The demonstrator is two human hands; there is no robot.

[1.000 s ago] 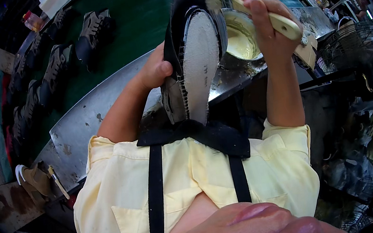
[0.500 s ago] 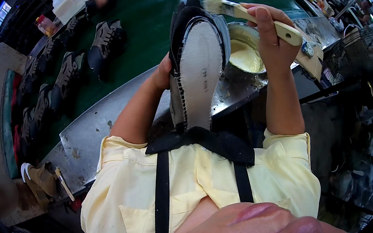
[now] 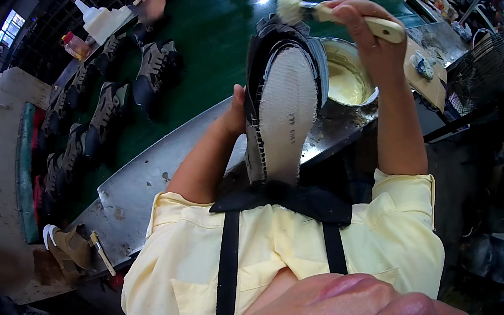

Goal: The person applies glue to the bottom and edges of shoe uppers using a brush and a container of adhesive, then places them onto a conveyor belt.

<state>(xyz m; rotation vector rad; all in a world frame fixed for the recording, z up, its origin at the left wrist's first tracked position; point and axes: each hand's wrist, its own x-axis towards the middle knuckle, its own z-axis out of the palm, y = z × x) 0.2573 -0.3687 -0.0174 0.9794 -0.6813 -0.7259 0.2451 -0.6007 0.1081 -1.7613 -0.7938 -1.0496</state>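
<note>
My left hand (image 3: 236, 112) is wrapped round the left side of a dark, unfinished shoe upper (image 3: 254, 103), its fingers mostly hidden behind it. The shoe is bottom up, showing a whitish insole board (image 3: 286, 100) with stitching along its edge. In my right hand (image 3: 367, 22) is a paintbrush (image 3: 384, 29) with a pale wooden handle. Its cream bristles touch or hang just over the upper's ragged far edge; which one, I cannot tell. Right of the shoe, under my right hand, stands a metal pot (image 3: 334, 50) with creamy yellowish liquid.
Grey-and-black shoes (image 3: 153, 72) stand on the green belt (image 3: 206, 43). A co-worker's hand (image 3: 153, 7) is at the far left, near a white bottle (image 3: 95, 16). A metal ledge (image 3: 136, 184) runs before me. Tan shoes (image 3: 69, 246) and another brush (image 3: 103, 254) lie left; a fan (image 3: 486, 69) stands right.
My view has shifted, so the scene sits further right and lower. Relative to the shoe, the brush has moved left, from beside the far end to over its edge. Both grips remain.
</note>
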